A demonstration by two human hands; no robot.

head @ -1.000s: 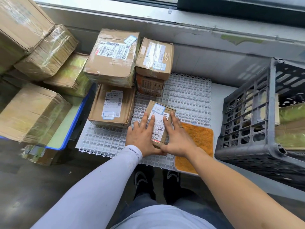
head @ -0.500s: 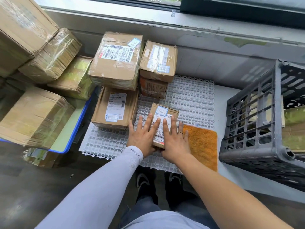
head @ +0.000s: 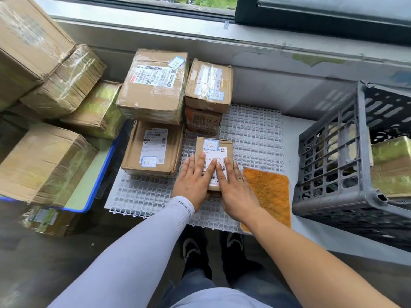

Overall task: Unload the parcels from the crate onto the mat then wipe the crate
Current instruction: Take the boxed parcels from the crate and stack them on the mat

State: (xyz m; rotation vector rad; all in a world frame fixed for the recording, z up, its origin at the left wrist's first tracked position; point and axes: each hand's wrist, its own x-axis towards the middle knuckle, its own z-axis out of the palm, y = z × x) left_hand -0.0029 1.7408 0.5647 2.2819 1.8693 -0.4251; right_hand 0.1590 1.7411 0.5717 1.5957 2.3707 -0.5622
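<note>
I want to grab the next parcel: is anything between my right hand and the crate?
Nothing solid stands in the way. Only the orange cloth lies flat on the surface between the right hand and the crate, whose wall faces the hand, so reach over its rim.

- Small parcel (head: 216, 150) lies flat on the white lattice mat (head: 253, 134), at frame centre.
- Left hand (head: 192, 178) and right hand (head: 233, 187) press flat on its label, fingers straight and pointing to 12 o'clock.
- Orange cloth (head: 270, 192) lies at 3 o'clock from the hands, touching the right hand's edge.
- Dark grey crate (head: 329, 170) stands at 3 o'clock, farther out, with taped parcels inside.
- Flat parcel (head: 153, 147) lies at 9 o'clock, just beside the small one.
- Large parcel (head: 153, 85) sits on top of it, toward 11 o'clock.
- Two stacked parcels (head: 208, 96) stand at 12 o'clock.
- Blue-rimmed tray (head: 100, 181) at 9 o'clock holds more taped boxes.
</note>
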